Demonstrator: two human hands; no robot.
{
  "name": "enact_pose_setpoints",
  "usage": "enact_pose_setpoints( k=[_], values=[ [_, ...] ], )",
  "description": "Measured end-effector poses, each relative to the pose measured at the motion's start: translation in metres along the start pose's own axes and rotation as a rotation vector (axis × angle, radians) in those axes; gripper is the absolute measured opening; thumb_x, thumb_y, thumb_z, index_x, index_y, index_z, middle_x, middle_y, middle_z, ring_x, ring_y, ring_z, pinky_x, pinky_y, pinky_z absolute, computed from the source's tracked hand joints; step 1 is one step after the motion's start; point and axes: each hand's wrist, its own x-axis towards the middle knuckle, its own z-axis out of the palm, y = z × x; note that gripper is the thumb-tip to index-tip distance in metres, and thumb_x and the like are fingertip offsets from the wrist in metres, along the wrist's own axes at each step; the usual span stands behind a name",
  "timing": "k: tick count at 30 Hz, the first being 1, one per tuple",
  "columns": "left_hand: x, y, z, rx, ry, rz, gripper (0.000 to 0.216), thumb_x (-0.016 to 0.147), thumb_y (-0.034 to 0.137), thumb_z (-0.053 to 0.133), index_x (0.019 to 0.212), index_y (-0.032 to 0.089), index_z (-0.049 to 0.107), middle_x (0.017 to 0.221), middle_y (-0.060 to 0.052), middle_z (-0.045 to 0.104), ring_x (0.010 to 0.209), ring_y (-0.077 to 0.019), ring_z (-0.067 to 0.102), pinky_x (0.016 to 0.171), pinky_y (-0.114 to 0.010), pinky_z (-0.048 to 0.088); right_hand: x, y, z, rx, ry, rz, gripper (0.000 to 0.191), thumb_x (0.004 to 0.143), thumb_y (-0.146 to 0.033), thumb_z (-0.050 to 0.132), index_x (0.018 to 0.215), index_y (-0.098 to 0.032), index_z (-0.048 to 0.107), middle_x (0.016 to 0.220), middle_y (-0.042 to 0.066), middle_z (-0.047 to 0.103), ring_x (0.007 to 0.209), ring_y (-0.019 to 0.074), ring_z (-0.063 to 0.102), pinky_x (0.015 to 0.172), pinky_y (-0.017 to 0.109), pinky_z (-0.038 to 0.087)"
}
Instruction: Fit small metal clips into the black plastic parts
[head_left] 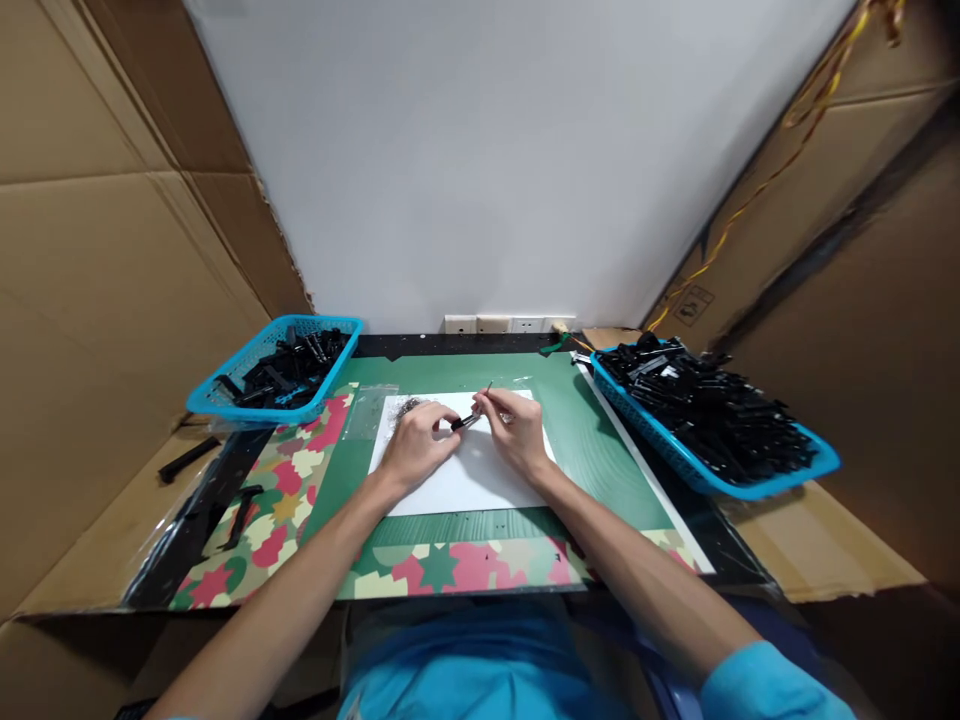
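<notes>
I have two hands at work and one small black part [459, 424] between them. My left hand [420, 442] pinches its dark end between thumb and fingertips; my right hand [516, 430] is closed in a narrow pinch on a thin rod [490, 387], whose tip pokes up past my fingers. The part is slim and slanted, black at my left and silvery toward my right; its finer detail is too small to tell. It is held above one white sheet [469, 487], which lies on a green mat [600, 455]. By my left hand is one pile of tiny dark bits [408, 406], too fine to count. Two blue baskets flank me: the left basket [217, 404] and the fuller right basket [652, 445], both with uncountable black pieces. Two loose black pieces lie apart at left, one on cardboard [82, 572], one on camouflage-patterned sheeting [285, 508].
</notes>
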Motion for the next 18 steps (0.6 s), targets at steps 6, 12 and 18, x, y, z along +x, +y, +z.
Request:
enact_pose_setpoints(
  k=[6, 12, 18],
  values=[
    [0.005, 0.001, -0.006, 0.037, 0.255, -0.035, 0.017, 0.099, 0.032, 0.072, 0.113, 0.022, 0.076, 0.102, -0.006, 0.075, 0.082, -0.0194, 0.063, 0.080, -0.033, 0.050, -0.001, -0.002, -0.003, -0.006, 0.078, -0.027, 0.030, 0.110, -0.042, 0.057, 0.100, -0.020, 0.075, 0.084, 0.007, 0.077, 0.067, 0.0185, 0.069, 0.066, 0.030, 0.054],
    [0.008, -0.002, -0.008, 0.018, 0.343, -0.084, 0.018, 0.102, 0.035, 0.068, 0.115, 0.022, 0.070, 0.102, -0.006, 0.073, 0.084, -0.0191, 0.065, 0.080, -0.033, 0.051, -0.002, 0.004, 0.000, -0.145, -0.052, -0.088, 0.029, 0.111, -0.035, 0.054, 0.095, -0.021, 0.073, 0.086, 0.007, 0.075, 0.070, 0.0187, 0.066, 0.068, 0.029, 0.047],
    [0.014, -0.009, -0.014, -0.145, 0.481, -0.204, 0.021, 0.104, 0.039, 0.065, 0.115, 0.023, 0.060, 0.098, -0.005, 0.071, 0.086, -0.0191, 0.069, 0.076, -0.030, 0.051, 0.006, 0.018, -0.004, -0.156, -0.123, 0.021, 0.027, 0.111, -0.022, 0.046, 0.107, -0.020, 0.072, 0.096, 0.009, 0.075, 0.082, 0.0213, 0.068, 0.076, 0.030, 0.048]
  ],
)
